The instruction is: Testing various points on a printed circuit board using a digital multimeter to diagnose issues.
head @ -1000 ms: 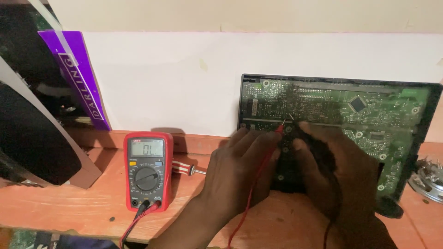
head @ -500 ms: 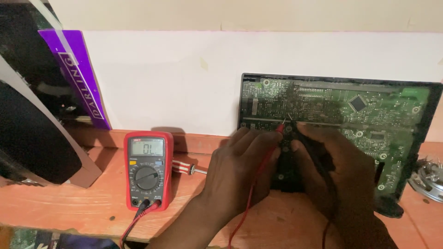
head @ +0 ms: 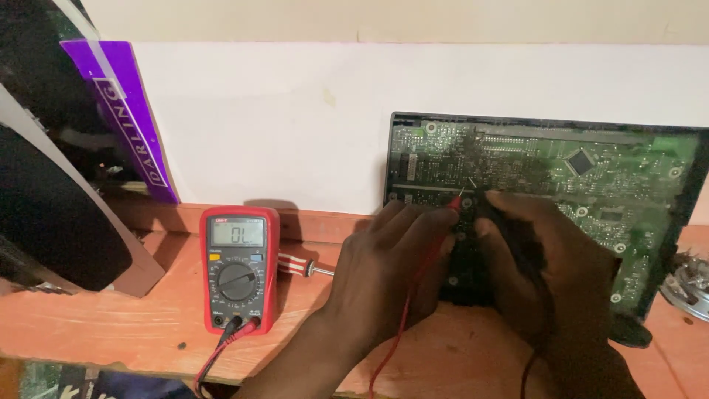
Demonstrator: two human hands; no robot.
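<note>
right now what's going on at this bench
A person is probing a green circuit board that leans against the white wall. The left hand holds a red probe with its tip on the board; the right hand rests on the board beside it, and what it holds is hidden. A red multimeter lies on the wooden bench to the left, its leads plugged in and its display lit. A striped-handle screwdriver lies beside it.

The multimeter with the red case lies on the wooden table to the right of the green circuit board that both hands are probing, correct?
Not quite. The head view shows the multimeter lying on the wooden table to the left of the green circuit board, not the right. The left hand and right hand do work at that board.
</note>
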